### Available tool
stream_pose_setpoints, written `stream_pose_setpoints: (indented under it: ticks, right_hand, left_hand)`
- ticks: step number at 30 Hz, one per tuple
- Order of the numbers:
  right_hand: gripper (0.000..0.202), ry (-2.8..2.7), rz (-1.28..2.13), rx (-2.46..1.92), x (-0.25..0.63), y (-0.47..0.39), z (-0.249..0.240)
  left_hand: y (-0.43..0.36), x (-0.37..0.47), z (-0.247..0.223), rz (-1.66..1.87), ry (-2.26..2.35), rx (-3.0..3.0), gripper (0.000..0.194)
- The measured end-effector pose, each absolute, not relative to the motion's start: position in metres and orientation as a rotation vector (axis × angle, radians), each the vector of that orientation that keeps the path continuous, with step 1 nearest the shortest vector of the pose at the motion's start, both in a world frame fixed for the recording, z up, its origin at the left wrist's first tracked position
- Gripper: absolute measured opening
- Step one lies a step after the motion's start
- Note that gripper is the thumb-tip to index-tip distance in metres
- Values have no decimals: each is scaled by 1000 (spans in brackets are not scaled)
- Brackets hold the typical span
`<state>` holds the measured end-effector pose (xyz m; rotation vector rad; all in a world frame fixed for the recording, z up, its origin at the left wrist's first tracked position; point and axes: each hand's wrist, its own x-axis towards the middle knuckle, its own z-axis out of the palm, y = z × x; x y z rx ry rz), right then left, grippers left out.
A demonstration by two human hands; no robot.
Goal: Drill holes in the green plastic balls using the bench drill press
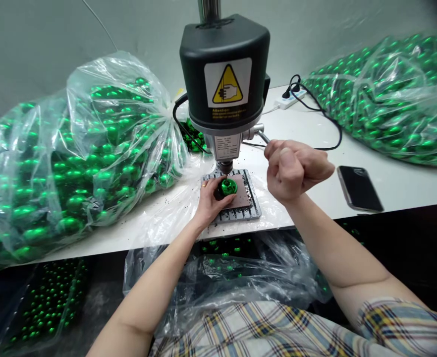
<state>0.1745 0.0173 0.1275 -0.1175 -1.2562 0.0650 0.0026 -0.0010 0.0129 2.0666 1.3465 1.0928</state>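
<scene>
A shiny green ball sits on a flat board over the slotted base of a bench drill press. My left hand grips the ball from its left side, thumb in front and fingers behind. Right above the ball is the drill chuck; whether the bit touches the ball I cannot tell. My right hand is closed in a fist around the feed lever on the machine's right side. Dark shavings lie scattered over the base.
A large clear bag of green balls fills the left of the white table; another bag lies at the right. A phone, a power strip and a black cable are on the right. Below the edge hangs an open plastic bag.
</scene>
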Motion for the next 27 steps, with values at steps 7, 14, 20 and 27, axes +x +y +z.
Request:
stream_pose_setpoints:
  ticks: [7,14,20,27]
  right_hand:
    - [49,-1325,28,-56,176,17,116]
    - [56,-1128,384,-452,168,32,194]
    - [60,-1156,609,-568,171,47,224]
    - [53,-1087,638,-517,167,36,221]
  left_hand:
    - [0,1,10,1127,1339,2049,53]
    - [-2,3,14,1167,1354,1930,49]
    - [-74,-31,63,556,1217,2102,48]
    - [-33,-68,109,271,1300,2151,21]
